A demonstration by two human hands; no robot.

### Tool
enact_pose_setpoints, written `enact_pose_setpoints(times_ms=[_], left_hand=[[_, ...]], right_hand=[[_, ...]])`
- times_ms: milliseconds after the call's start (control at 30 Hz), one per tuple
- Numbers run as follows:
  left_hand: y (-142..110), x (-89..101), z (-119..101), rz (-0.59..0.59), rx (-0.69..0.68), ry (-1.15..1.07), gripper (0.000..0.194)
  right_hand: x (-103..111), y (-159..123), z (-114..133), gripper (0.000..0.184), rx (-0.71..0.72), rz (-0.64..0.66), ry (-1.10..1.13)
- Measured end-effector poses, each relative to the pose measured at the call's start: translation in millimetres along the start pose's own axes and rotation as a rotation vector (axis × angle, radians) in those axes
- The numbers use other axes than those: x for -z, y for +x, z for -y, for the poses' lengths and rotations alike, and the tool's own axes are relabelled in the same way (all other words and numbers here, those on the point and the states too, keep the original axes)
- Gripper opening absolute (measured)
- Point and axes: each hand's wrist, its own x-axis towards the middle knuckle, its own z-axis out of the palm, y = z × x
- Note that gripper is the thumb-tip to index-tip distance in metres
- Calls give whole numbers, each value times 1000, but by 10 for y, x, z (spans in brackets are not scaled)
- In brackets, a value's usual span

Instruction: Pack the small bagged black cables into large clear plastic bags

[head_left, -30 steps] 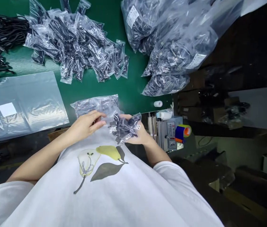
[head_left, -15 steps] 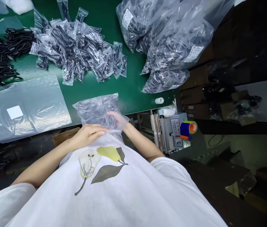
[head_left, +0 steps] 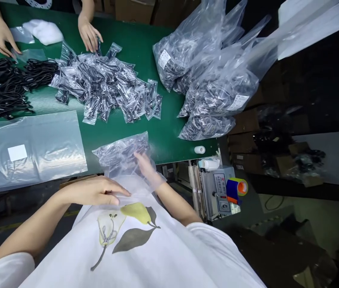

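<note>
At near table edge (head_left: 169, 140), large clear bag (head_left: 121, 154) lies mouth toward person, long axis near-far. Right hand (head_left: 145, 166) inside bag, fingers spread open. Left hand (head_left: 97, 192) flat, open, pressing bag mouth just nearer. Packet pile (head_left: 106, 86) farther off.

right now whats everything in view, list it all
green table: one, across the top left
large clear bag: one, near table edge, right hand inside
small bagged cables: a heap, clear and black, table middle
loose cables: a heap, black, far left
flat clear bag: one, white label, left
filled big bags: several, clear, right
white roll: one, table edge
tape: one roll, blue and orange, on the machine
co-worker's hands: two, top left
left hand: on the bag's mouth
right hand: inside the bag
</note>
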Motion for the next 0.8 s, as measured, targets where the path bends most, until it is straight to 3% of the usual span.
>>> enact_pose_setpoints(times_ms=[67,100,167,200,233,300,367,433,533,600,700,800], left_hand=[[82,213,58,22,25,-40,43],[153,342,122,-24,56,-67,45],[369,635,324,-228,156,-78,49],[518,793,456,-352,214,-45,50],[692,955,598,-464,270,16,51],[1098,1270,881,-579,371,195,52],[1537,1551,1114,-603,462,409,52],[1947,1774,1277,-618,542,611,53],[2393,1974,1435,-623,620,746,50],[2532,2019,1525,-630,658,722,47],[2512,2000,1648,-659,707,674,42],[2350,1967,1676,-672,705,663,36]], right_hand=[[366,-311,2,38,-116,114,-17],[608,-448,63,38,-139,286,-64],[1140,-576,299,40,-147,768,-202],[1392,-533,453,40,-173,893,-251],[1613,-407,611,40,-158,874,-276],[1919,81,894,37,-40,572,-332],[2028,796,1100,32,121,151,-461],[1990,1578,1240,33,261,-96,-700],[1823,2544,1339,33,359,-249,-950],[1724,2937,1309,38,274,-345,-940],[1671,3174,1145,62,177,-444,-833],[1773,3163,988,48,139,-394,-814]])
